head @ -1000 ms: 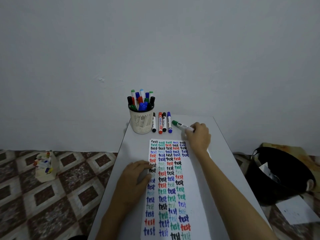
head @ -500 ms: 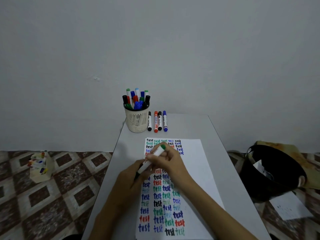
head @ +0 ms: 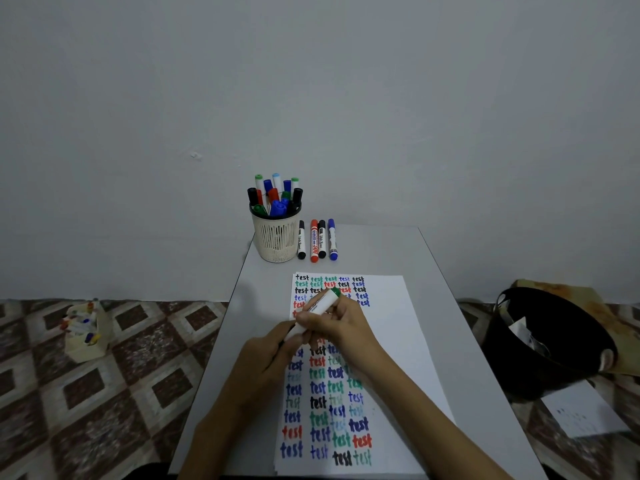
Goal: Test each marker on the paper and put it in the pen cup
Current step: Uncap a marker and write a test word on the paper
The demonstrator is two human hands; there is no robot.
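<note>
A white sheet of paper (head: 398, 341) covered with coloured "test" words lies on the grey table (head: 450, 306). Over its upper left part, both hands hold a white marker with a green end (head: 320, 308), tilted up to the right. My right hand (head: 341, 327) grips its barrel. My left hand (head: 268, 358) is closed on its lower end, which is hidden. A beige mesh pen cup (head: 276, 237) full of markers stands at the table's far left. Beside it lie several markers (head: 318, 240): black, red, black and blue.
A black bin (head: 554, 341) with crumpled paper stands on the floor to the right, a loose sheet (head: 585, 410) in front of it. A small box of markers (head: 86, 330) sits on the tiled floor to the left. A wall rises behind the table.
My right hand picked the green marker up from near the cup and carried it back over the paper. My left hand left the paper and closed on the marker's lower end.
</note>
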